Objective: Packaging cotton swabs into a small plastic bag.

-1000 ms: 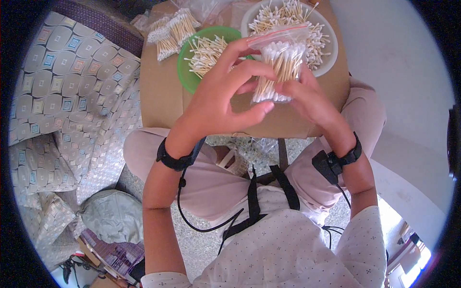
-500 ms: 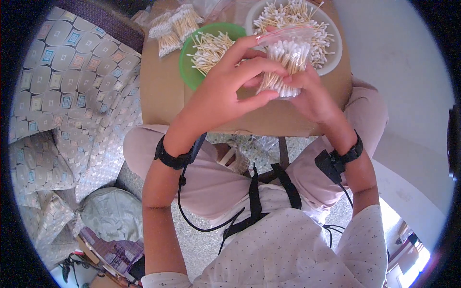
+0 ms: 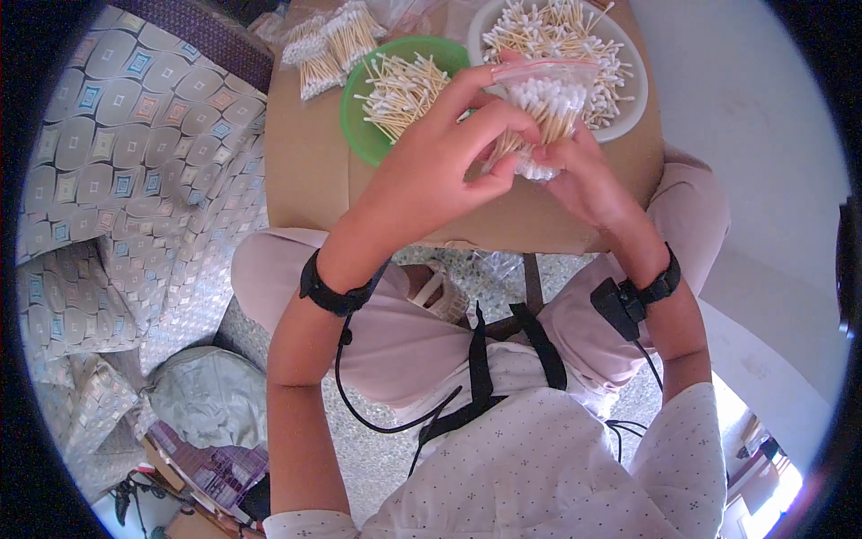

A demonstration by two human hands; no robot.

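Observation:
A clear zip bag packed with cotton swabs (image 3: 555, 101) is held up over the board between both hands. My left hand (image 3: 440, 148) is closed on the bag's left side, thumb and fingers pressing near its lower part. From the right, my right hand (image 3: 588, 175) grips the lower right side with its thumb across the front; its other fingers are mostly hidden behind the bag. White swab tips show at the bag's top and bottom, below a red-edged seal. Behind the hands are a green bowl (image 3: 352, 115) and a white bowl (image 3: 639, 85), both holding loose cotton swabs.
Several filled swab bags (image 3: 328, 47) lie at the far left of the brown cardboard surface (image 3: 310, 180). Clear plastic bags (image 3: 409, 13) lie beside them. A patterned fabric cover (image 3: 144, 162) is to the left, and a pale wall (image 3: 745, 135) stands right.
The swab bag has tilted slightly, its top leaning right. My left fingers have curled in more tightly against its lower left side.

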